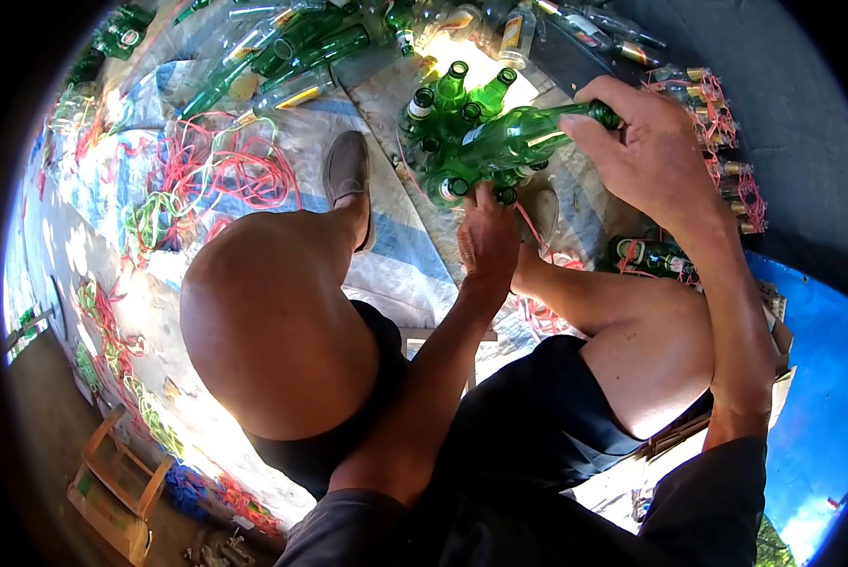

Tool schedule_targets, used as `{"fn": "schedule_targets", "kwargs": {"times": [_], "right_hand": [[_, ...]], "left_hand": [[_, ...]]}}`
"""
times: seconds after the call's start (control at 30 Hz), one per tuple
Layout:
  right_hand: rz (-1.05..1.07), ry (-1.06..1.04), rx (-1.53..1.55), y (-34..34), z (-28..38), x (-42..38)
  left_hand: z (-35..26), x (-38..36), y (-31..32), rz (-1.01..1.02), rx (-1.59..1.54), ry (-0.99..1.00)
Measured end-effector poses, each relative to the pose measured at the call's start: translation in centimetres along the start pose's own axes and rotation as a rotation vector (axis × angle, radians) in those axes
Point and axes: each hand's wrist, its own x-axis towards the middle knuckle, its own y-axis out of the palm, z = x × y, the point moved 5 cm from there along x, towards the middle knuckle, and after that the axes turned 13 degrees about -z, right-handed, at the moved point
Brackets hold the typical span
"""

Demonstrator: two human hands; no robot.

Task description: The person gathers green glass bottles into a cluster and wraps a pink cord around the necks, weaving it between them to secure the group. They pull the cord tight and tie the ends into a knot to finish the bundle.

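My right hand is closed around the neck of a green glass bottle, which lies tilted almost sideways over a cluster of upright green bottles. The cluster stands on the ground between my feet, open mouths upward. At its near side, my left hand has its fingers curled in beside the bottle necks; what they grip is hidden. A pink plastic string runs next to the left hand and around the cluster.
Loose green bottles and clear bottles lie at the back. Tied bottle bundles stand at the right. Tangled pink string covers the sheet on the left. A wooden chair is at lower left.
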Motion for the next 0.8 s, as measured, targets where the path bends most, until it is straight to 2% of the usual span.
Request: {"fn": "schedule_targets", "kwargs": {"times": [0.23, 0.53, 0.8], "right_hand": [[0.108, 0.048, -0.046, 2.6, -0.9, 0.2], [0.082, -0.114, -0.035, 5.0, -0.8, 0.4], [0.146, -0.188, -0.132, 5.8, -0.5, 0.8]], "left_hand": [[0.6, -0.1, 0.1, -0.026, -0.008, -0.033], [0.5, -0.1, 0.0, -0.024, -0.02, -0.038], [0.4, -0.2, -0.1, -0.016, -0.035, -0.069]]}}
